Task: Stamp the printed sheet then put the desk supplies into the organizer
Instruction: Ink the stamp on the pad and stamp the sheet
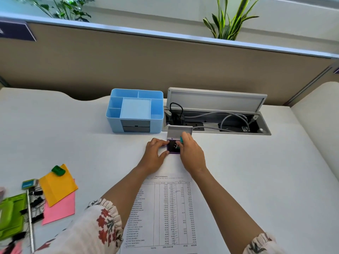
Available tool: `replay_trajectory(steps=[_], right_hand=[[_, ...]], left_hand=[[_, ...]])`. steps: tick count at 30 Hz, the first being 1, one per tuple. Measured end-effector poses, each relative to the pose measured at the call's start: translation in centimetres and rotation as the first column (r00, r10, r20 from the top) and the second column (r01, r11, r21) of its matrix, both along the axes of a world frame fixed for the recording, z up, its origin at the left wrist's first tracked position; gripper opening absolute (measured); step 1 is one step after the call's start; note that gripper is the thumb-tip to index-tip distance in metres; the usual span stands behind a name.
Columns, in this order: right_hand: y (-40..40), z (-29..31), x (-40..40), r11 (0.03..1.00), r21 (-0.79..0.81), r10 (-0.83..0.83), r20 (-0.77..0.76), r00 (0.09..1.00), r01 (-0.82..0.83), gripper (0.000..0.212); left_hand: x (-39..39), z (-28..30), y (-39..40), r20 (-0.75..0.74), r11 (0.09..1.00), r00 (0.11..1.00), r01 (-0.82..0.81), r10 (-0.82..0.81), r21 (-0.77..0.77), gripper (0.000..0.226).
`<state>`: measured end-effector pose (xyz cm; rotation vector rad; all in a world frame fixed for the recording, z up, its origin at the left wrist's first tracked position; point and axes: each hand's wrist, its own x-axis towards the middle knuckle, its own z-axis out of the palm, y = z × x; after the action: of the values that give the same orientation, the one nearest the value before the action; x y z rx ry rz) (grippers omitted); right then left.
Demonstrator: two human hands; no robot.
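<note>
1. A printed sheet (166, 213), a table of figures in columns, lies flat at the near edge of the white bench (266, 180), partly under two forearms in floral sleeves.
2. To the near left sits a cluster of supplies: a green tray (11, 215), black binder clips (36, 200), a metal ruler (30, 222), a pink note pad (60, 209) with an orange pad (57, 184) overlapping it, a green clip-like item (58, 170) resting on the orange pad, and a small teal box (29, 183).
3. Beyond the sheet, at mid-bench, the left hand (156, 153) steadies an open ink pad (173, 147) by its left edge, thumb and fingers pinching the purple case; the grey lid (178, 132) stands raised behind it.
4. The right hand (190, 153) grips a stamp (180, 141) with a teal top, fingers curled round it, holding it down on the dark pad surface.
5. Farther back, left of the lid, a blue organizer (134, 110) stands with its open compartments showing nothing inside and two grey drawers in front.
6. Beside the organizer on the right, a cable well (216, 121) lies open in the bench, cover flipped up, grey and black cables inside.
7. A beige partition (146, 65) closes the far edge, with plants (229, 21) above it.
</note>
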<state>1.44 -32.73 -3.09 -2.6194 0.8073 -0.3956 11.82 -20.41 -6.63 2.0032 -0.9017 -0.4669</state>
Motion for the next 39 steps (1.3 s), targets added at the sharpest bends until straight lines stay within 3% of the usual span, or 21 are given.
replay_trajectory(steps=[7, 12, 15, 18, 21, 32, 39], right_hand=[[-1.8, -0.6, -1.0, 0.961, 0.261, -0.128, 0.133, 0.983, 0.090, 0.015], [-3.5, -0.6, -2.4, 0.945, 0.325, -0.068, 0.067, 0.995, 0.043, 0.014], [-2.8, -0.4, -2.6, 0.932, 0.362, -0.072, 0.139, 0.988, 0.017, 0.017], [-1.4, 0.0, -2.8, 0.894, 0.441, -0.232, 0.299, 0.926, 0.081, 0.016], [-0.4, 0.3, -3.2, 0.840, 0.519, -0.383, 0.359, 0.851, 0.159, 0.015], [1.0, 1.0, -6.0, 0.732, 0.621, -0.541, 0.282, 0.793, 0.279, 0.025], [3.3, 1.8, -8.6, 0.673, 0.668, -0.602, 0.246, 0.759, 0.318, 0.027]], left_hand=[[0.0, -0.1, 0.1, -0.008, 1.000, 1.000, -0.007, 0.007, -0.004, 0.038], [0.0, -0.3, 0.1, -0.014, 1.000, 1.000, -0.006, 0.006, -0.005, 0.038], [0.0, -0.3, 0.0, -0.021, 1.000, 1.000, -0.006, 0.006, -0.002, 0.038], [0.0, -0.2, 0.3, -0.031, 1.000, 1.000, 0.001, -0.001, -0.013, 0.040], [0.0, 0.0, 0.6, -0.054, 0.999, 0.998, 0.013, -0.015, -0.032, 0.043], [-1.0, 1.6, 1.8, -0.137, 0.998, 0.990, 0.017, -0.010, 0.055, 0.054], [-4.1, 3.4, 4.8, -0.075, 0.997, 0.997, -0.009, 0.015, 0.079, 0.049]])
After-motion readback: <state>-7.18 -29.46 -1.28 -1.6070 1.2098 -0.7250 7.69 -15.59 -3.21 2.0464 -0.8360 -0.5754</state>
